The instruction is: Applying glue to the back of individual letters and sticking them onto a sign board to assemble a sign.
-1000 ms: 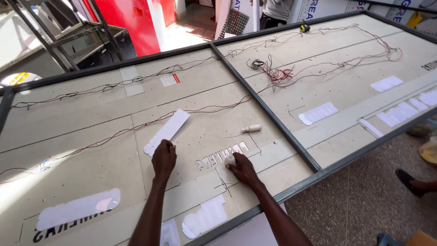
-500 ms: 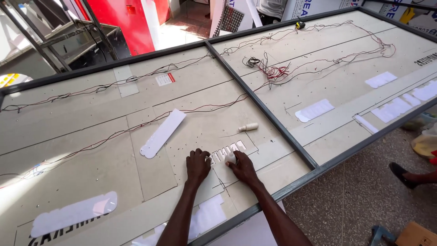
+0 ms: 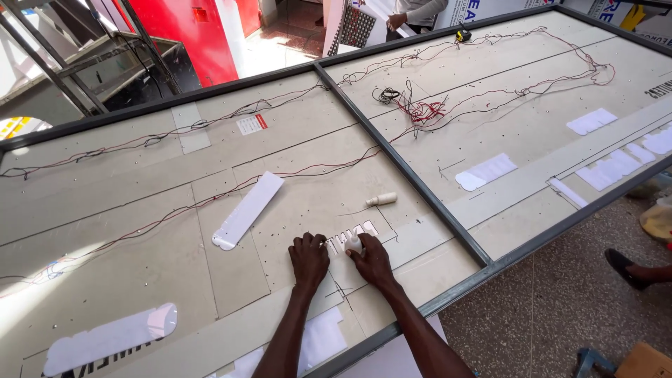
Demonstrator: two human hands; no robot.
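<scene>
Two hands [image 3: 309,260] [image 3: 372,260] press one cut-out strip [image 3: 348,236]; perhaps one bottle [image 3: 381,199].

Your right hand [image 3: 371,260] covers most of the small white piece [image 3: 354,244] it holds, so you can't tell its shape or how your fingers [image 3: 358,260] close on it. Your left hand [image 3: 309,259] hides the near end of the strip of cut-out letters [image 3: 350,236]. Both your forearms run off the bottom edge. The desk [image 3: 490,112] is cut off left, right and bottom. At the top, a person [image 3: 420,10] shows only a hand and torso. The shoe [image 3: 625,267] at right is cut by the edge. The small white bottle [image 3: 381,199] is too small to tell its cap.
</scene>
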